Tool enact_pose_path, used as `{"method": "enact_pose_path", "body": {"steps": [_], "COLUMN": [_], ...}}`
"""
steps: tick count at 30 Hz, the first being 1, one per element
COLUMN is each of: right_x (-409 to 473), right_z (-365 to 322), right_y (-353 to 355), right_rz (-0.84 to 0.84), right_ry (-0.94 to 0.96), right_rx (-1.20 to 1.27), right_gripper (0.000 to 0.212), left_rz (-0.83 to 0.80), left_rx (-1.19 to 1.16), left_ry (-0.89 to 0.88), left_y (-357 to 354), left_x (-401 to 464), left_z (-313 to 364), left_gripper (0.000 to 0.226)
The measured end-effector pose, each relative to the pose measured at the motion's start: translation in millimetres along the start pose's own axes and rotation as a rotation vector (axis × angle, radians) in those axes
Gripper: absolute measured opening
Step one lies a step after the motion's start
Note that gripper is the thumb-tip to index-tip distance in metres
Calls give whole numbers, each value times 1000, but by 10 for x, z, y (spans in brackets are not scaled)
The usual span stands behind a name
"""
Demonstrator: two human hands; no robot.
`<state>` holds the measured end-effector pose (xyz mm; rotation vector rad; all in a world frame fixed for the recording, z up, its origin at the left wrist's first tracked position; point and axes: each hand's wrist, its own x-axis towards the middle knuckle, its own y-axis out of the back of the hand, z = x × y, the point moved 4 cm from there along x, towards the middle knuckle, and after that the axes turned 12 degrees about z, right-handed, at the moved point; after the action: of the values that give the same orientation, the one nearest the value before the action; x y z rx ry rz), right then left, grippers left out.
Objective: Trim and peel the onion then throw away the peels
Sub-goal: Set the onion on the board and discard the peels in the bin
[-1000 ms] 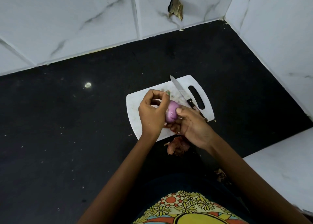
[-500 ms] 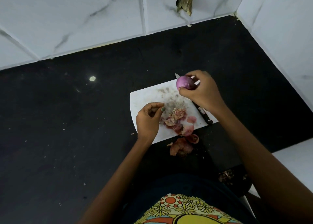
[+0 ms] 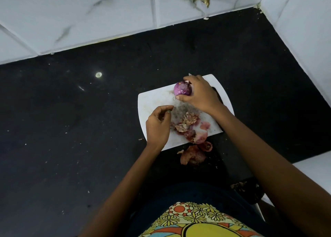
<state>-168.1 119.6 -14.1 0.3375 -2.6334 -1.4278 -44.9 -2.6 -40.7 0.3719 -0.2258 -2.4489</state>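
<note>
The right hand (image 3: pixel 200 95) grips the peeled onion (image 3: pixel 182 88) over the cutting board (image 3: pixel 154 98); the left hand (image 3: pixel 158 127), loosely curled and seemingly empty, hovers beside the peels (image 3: pixel 188 124).

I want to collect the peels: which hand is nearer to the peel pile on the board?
Left. The left hand is just beside the peel pile; the right hand holds the onion farther up.

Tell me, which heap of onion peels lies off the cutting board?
The darker brownish heap nearest the person, lying on the black counter. The paler heap sits on the white cutting board.
</note>
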Motion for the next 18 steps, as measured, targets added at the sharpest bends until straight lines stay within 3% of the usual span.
{"method": "enact_pose_path", "body": {"steps": [7, 10, 14, 18], "right_x": [-259, -485, -826, -973], "right_z": [138, 184, 86, 100], "right_y": [397, 378, 66, -47], "right_rz": [182, 134, -78, -114], "right_ry": [-125, -148, -52, -102], "right_rx": [271, 326, 280, 372], "right_gripper": [20, 25, 42, 44], "left_rz": [55, 49, -16, -255], "left_rx": [-39, -53, -35, 176], "left_ry": [-54, -71, -113, -283], "left_y": [52, 27, -120, -282], "left_x": [-31, -71, -196, -356], "left_z": [-7, -49, -61, -29], "left_gripper": [31, 50, 65, 87]}}
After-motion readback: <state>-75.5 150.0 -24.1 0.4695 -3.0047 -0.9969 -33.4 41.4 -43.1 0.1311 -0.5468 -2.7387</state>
